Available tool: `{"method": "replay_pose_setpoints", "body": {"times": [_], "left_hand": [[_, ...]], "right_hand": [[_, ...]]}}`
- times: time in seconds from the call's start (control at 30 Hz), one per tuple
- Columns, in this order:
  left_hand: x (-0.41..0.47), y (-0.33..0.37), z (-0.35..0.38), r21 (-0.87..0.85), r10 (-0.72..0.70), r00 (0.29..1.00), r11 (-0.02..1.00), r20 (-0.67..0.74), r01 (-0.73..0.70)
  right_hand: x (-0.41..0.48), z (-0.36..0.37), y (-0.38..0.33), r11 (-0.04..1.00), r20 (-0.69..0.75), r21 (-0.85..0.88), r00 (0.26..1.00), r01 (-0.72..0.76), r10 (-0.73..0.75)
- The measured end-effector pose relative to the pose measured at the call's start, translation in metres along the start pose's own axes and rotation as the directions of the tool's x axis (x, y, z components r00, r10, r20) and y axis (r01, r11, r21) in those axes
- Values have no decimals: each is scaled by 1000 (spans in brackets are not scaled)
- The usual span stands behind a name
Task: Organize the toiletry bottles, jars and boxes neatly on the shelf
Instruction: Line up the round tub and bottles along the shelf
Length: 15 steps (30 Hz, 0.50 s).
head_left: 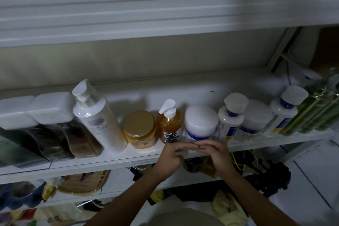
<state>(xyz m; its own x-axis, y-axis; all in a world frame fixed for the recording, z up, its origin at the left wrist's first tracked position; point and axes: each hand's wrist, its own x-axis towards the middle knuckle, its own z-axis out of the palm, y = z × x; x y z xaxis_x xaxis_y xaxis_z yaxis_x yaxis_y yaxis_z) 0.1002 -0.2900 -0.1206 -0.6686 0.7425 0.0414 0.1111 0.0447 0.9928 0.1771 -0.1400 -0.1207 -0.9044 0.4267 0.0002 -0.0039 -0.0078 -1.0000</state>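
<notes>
The white jar (200, 122) with a blue label band stands upright near the front of the middle shelf (110, 161), directly behind the person's fingertips and slightly deeper in. On its left, almost touching, is an amber pump bottle (169, 124) with its nozzle turned left. Beyond that are a gold-lidded jar (140, 128) and a tall white pump bottle (97, 121) that looks tilted, though the wide lens may cause this. Two white-lidded boxes (36, 110) close the row at the left end. To the jar's right stands a white bottle with a blue neck (231, 117), then a second white jar (256, 119), another blue-necked bottle (286, 112) and a wrapped pack of green bottles (319, 108).

The left hand (172, 154) and right hand (217, 152) hover at the shelf's front edge. Their fingers are loosely extended and the tips meet in front of the jar. Neither hand holds anything.

The row already looks orderly. Any further adjustment means reaching forward. The right hand is marginally nearer the white jar and the left is nearer the amber bottle.
</notes>
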Motion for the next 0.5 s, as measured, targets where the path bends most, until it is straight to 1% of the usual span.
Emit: {"method": "replay_pose_setpoints", "body": {"times": [0.1,0.17,0.3,0.5], "left_hand": [[5,-6,4,-30,-23,1000,999,-18,22],[6,-14,5,-14,-46,999,999,-24,45],[10,-21,6,-19,-81,995,997,-53,80],[11,-22,8,-13,-104,992,995,-74,104]], "right_hand": [[4,-6,3,999,22,-47,1000,7,-6],[10,-5,11,997,19,-80,1000,2,-1],[21,-3,21,996,-12,-82,999,-43,43],[23,-4,21,996,1,-50,997,-78,78]]}}
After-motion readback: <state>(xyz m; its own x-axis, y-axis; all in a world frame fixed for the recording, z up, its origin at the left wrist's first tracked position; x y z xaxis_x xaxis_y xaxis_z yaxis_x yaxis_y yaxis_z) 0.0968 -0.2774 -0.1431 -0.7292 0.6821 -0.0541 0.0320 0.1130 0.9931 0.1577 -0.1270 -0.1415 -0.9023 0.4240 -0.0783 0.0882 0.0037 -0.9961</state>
